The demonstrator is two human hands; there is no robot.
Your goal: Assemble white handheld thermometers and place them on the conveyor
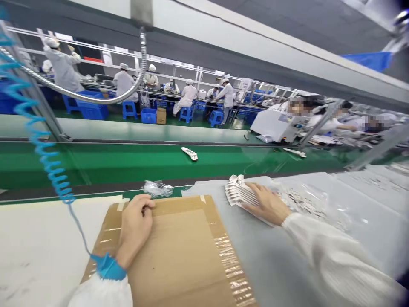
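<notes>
My left hand (136, 226) rests at the far left part of a flat brown cardboard sheet (179, 247). Its fingers are curled in, and nothing shows in them. A blue wrist strap (110, 267) with a coiled cord circles that wrist. To the right, my right hand (269, 204) grips a row of slim white plastic shells (239, 192) packed side by side, thumb on the near side and fingers across the far side. They lie on a grey mat (271, 256). Just beyond my right hand is a clear plastic bag (306, 200) of small parts.
A green conveyor belt (134, 164) crosses ahead, carrying a white handheld piece (189, 154) and another white part (294, 152). Crumpled clear film (157, 188) lies by its near edge. The coiled blue cord (47, 157) hangs at left. People in white work beyond, near a white machine (273, 123).
</notes>
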